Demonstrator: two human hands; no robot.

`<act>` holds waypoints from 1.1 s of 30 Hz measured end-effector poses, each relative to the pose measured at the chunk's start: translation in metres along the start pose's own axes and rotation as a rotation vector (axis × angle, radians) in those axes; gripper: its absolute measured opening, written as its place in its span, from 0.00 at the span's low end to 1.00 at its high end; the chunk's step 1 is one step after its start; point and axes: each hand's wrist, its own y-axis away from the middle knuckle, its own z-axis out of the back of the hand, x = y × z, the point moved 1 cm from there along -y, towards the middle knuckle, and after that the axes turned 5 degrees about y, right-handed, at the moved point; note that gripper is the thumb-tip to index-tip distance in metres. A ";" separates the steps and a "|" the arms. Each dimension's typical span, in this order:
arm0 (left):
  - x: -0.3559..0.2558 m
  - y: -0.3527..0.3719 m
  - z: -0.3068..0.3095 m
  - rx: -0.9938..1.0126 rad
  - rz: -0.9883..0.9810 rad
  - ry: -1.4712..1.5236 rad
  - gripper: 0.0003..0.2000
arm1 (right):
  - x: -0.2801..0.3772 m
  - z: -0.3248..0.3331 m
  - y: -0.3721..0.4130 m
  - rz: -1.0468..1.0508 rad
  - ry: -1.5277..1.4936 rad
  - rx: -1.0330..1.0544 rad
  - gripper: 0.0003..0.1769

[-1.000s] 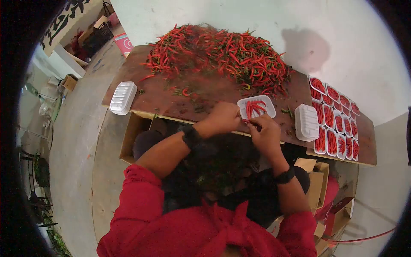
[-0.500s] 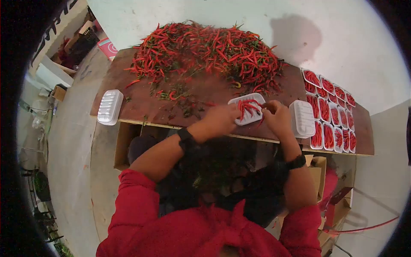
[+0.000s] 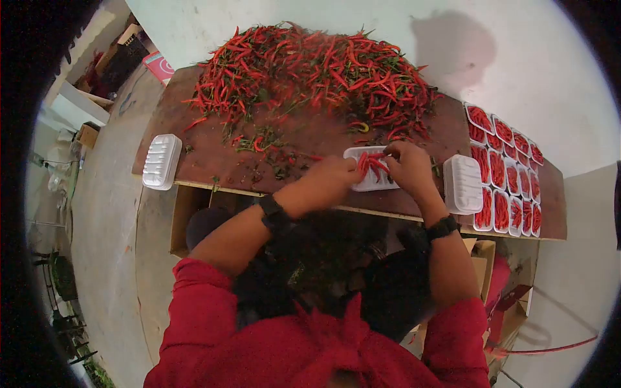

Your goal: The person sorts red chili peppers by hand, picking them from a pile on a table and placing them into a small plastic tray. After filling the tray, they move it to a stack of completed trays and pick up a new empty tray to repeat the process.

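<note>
A white tray with several red chilies in it lies near the front edge of the brown table. My left hand is at the tray's left side, its fingers closed by the chilies; what they pinch, if anything, is too small to tell. At the tray's right side, my right hand has its fingertips together at a red chili over the tray. Behind the hands is a large heap of red chilies with green stems.
Stacked upside-down white trays stand at the left and right of the table. Rows of chili-filled trays cover the right end. Loose stems and leaves lie left of centre. Cardboard boxes are below.
The view has shifted slightly. The tray now sits straighter, and my right hand has moved up and left over its right edge.
</note>
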 end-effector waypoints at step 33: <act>0.007 0.017 0.031 0.124 0.013 -0.067 0.08 | 0.033 -0.016 -0.020 -0.010 0.107 0.223 0.10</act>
